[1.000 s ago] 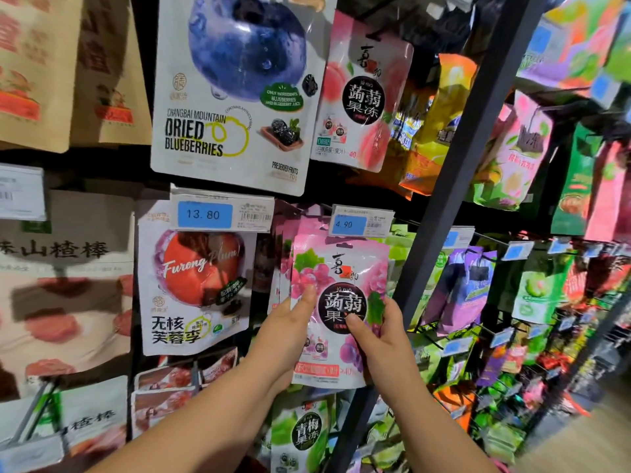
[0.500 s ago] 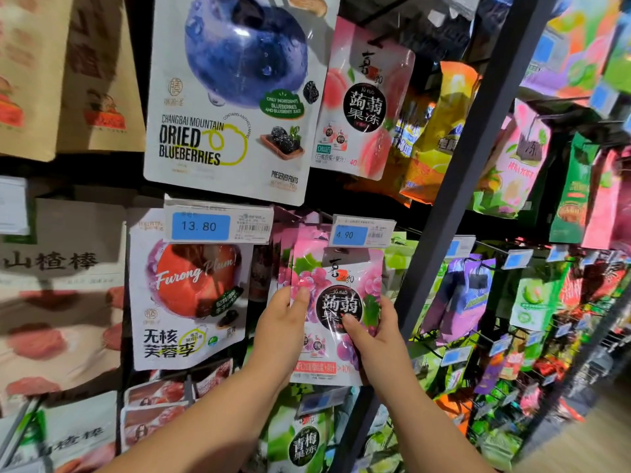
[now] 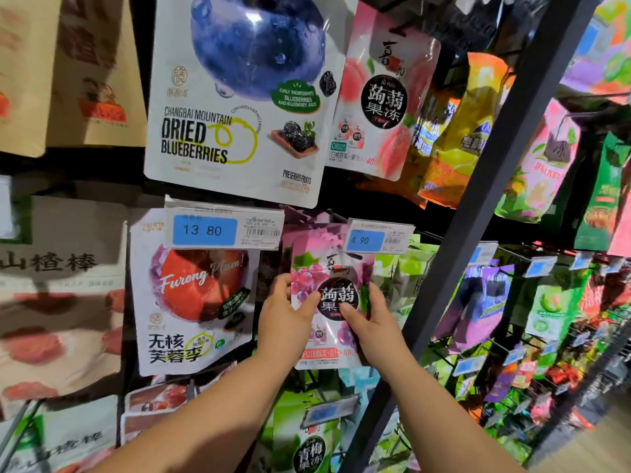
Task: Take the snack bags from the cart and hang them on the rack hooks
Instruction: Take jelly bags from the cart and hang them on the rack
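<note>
Mid-hang, near done for this one. L hand (image 3: 283,312) pinching left edge of grape jelly bag (image 3: 329,293), thumb on front; R hand (image 3: 372,322) gripping right edge, thumb across label. Bag top tucked just left of and partly behind 4.90 price tag (image 3: 379,238), in front of matching bags (image 3: 300,230). Hook hidden, can't tell if threaded. Left, prob.: seat, let go, back to cart (not in view).

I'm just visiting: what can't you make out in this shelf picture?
Head view: whether the grape bag is on its hook; the 4.90 price tag covers the bag's top.
Head view: fingers of the left hand and right hand behind the bag; the bag hides them.
The cart: outside the frame.
Small print along the bag's bottom: blurred.
</note>
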The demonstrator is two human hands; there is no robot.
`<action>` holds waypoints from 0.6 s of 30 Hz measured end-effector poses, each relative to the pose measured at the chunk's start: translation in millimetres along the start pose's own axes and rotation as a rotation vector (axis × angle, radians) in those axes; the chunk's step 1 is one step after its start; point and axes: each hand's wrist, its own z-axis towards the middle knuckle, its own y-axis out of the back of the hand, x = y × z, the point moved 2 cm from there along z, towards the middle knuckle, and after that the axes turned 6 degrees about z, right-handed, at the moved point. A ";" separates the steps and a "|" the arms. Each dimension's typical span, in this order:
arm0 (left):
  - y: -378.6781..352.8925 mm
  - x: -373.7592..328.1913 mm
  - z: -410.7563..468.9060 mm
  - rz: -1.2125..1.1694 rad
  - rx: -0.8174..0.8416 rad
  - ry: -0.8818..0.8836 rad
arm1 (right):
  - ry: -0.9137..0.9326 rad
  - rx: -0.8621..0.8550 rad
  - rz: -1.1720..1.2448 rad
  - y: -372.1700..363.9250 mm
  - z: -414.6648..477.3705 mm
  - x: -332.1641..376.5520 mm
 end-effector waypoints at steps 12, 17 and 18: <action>-7.3 3.5 -6.3 -0.065 -0.108 -0.049 | -0.012 -0.068 0.001 -2.1 2.0 -14.6; -8.3 -5.4 -15.2 -0.097 -0.204 -0.064 | 0.004 -0.061 -0.019 3.5 -9.6 -16.5; -7.9 -6.2 -16.5 -0.068 -0.215 -0.075 | 0.001 -0.064 -0.040 5.7 -11.8 -16.4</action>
